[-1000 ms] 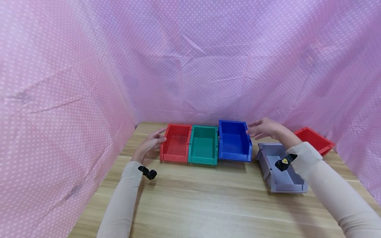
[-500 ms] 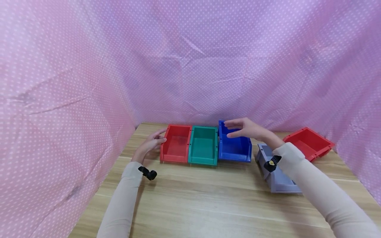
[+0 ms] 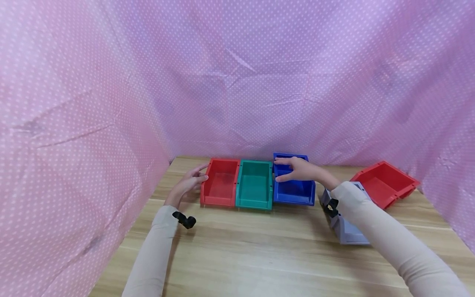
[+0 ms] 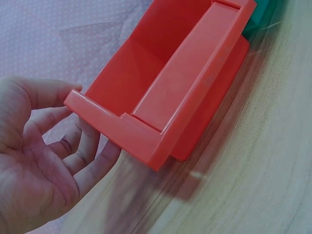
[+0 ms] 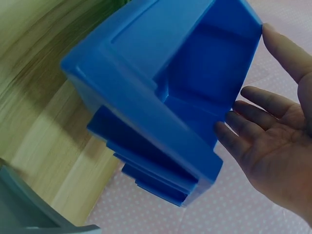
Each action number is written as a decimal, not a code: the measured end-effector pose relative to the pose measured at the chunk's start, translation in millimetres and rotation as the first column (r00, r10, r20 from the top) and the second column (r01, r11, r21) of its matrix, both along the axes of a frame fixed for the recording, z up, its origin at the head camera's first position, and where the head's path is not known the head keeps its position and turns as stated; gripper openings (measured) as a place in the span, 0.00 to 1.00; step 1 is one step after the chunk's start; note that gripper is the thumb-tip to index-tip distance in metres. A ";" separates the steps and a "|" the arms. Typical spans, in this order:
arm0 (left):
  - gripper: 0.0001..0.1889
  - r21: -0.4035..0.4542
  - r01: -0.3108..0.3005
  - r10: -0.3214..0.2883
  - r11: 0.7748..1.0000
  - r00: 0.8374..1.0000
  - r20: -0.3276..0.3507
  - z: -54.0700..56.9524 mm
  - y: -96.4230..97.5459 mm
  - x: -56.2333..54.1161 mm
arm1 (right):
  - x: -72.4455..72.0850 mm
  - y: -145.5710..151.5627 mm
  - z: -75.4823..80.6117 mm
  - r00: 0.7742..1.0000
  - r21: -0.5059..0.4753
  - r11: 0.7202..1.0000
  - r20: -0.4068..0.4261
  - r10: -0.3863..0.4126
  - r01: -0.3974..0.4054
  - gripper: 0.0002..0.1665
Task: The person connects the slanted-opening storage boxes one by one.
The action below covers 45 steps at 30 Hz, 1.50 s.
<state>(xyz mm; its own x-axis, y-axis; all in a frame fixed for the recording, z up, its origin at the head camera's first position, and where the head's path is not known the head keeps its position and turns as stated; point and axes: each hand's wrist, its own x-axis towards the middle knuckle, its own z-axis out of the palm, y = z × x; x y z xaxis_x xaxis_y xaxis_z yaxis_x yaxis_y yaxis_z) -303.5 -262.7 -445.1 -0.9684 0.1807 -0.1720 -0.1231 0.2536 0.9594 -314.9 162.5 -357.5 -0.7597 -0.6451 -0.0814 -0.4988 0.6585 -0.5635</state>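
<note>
Three bins stand side by side at the back: a red bin (image 3: 220, 186), a green bin (image 3: 255, 189) and a blue bin (image 3: 293, 199). My left hand (image 3: 185, 185) rests its fingers against the left side of the red bin. In the left wrist view, the red bin (image 4: 178, 78) shows that hand's fingers at its outer wall and rim. Over the blue bin reaches my right hand (image 3: 303, 170), its fingertips at the left rim beside the green bin. Seen from the right wrist, the fingers lie along the edge of the blue bin (image 5: 141, 112).
At the right a grey bin (image 3: 350, 233) stands on the wooden table (image 3: 252, 251), partly hidden by my right forearm. Behind it, a second red bin (image 3: 382, 183) sits at an angle. A pink dotted cloth (image 3: 237, 103) hangs close behind the bins.
My right hand has moved left from the blue bin's right side, across its top, and down to its left rim. The left hand stays at the red bin.
</note>
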 end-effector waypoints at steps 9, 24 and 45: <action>0.32 -0.005 -0.021 0.021 1.000 1.000 0.011 -3.6 2.9 4.5 | 0.0 4.9 -2.8 1.000 -0.010 1.000 0.005 0.004 -0.004 0.45; 0.34 0.019 -0.013 0.013 1.000 1.000 -0.019 -5.4 3.9 8.3 | 2.3 4.8 -6.5 1.000 -0.019 1.000 0.000 -0.003 0.003 0.46; 0.33 0.042 -0.039 0.038 0.998 0.999 0.018 -8.8 6.5 10.8 | -1.0 1.1 -19.2 1.000 0.024 1.000 -0.007 0.007 -0.006 0.45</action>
<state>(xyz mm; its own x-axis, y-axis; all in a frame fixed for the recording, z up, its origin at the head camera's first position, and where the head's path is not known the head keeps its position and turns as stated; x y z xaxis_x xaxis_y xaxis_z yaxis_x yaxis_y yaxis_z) -292.7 -256.2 -453.9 -0.9716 0.1509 -0.1820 -0.1488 0.2077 0.9668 -315.9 163.6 -376.7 -0.7562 -0.6479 -0.0918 -0.5069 0.6687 -0.5439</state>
